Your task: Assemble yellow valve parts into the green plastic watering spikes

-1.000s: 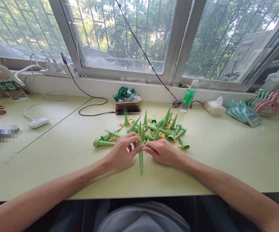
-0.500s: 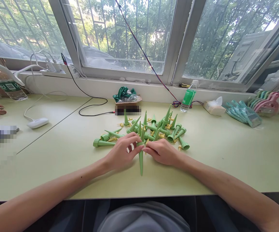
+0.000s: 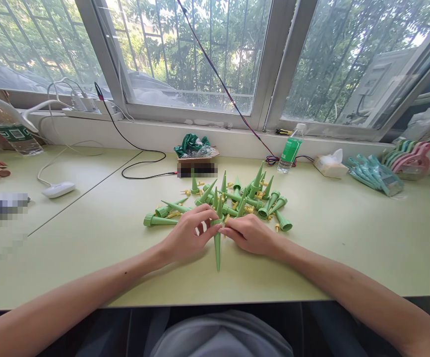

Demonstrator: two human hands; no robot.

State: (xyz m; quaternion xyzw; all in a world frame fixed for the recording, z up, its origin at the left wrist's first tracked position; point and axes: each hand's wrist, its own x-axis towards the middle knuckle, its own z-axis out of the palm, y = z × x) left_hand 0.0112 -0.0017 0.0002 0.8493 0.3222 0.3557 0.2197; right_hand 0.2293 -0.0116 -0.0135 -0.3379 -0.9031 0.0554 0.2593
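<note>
My left hand [image 3: 189, 230] pinches a green plastic watering spike [image 3: 217, 250] around its collar, with the long tip pointing down towards me. My right hand [image 3: 254, 233] is closed at the same collar, its thumb and forefinger pressed together there. A small yellowish bit shows by those fingertips, but the fingers hide what they grip. Just beyond both hands lies a loose pile of green spikes [image 3: 250, 201], some upright on their caps and others on their sides. Several small yellow nozzles [image 3: 277, 227] are scattered among them.
Behind the pile sits a small cardboard box [image 3: 199, 157] with green plastic in it. A water bottle [image 3: 290, 151], a tissue box [image 3: 331, 164] and bagged teal items [image 3: 374, 173] stand to the right. A white mouse-like device [image 3: 58, 189] and a black cable [image 3: 144, 177] lie left.
</note>
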